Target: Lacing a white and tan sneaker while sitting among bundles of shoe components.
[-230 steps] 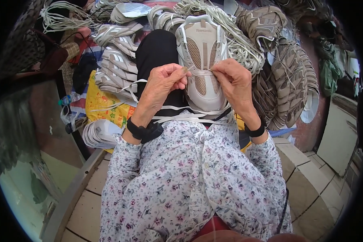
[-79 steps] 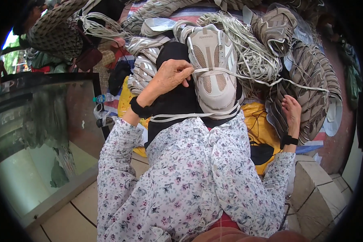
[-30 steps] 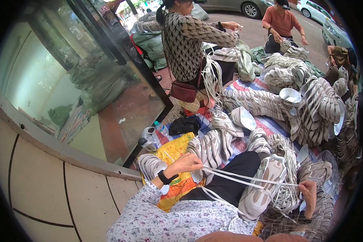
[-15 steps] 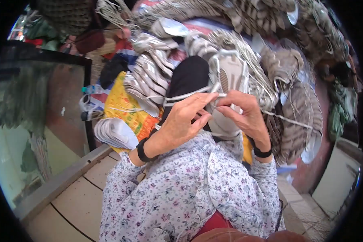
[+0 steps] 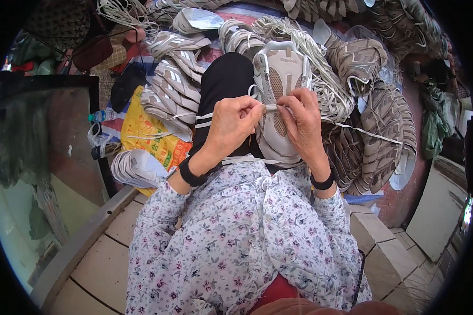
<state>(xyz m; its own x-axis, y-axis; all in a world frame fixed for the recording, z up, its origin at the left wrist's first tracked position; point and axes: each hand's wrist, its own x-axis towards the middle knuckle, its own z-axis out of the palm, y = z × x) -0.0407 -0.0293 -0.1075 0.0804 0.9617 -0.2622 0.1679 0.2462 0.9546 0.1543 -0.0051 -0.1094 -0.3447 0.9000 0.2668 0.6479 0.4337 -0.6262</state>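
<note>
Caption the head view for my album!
Two bare hands pinch a flat white lace over a beige mesh shoe upper.

Left of the left hand lies a yellow bag; farther left, a bottle and a glass panel. Well right of the right hand, green plastic and a white board.

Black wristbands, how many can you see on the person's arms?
2: one wristband just behind the left hand, the other wristband just behind the right hand. Any under the floral sleeves would be hidden.
</note>
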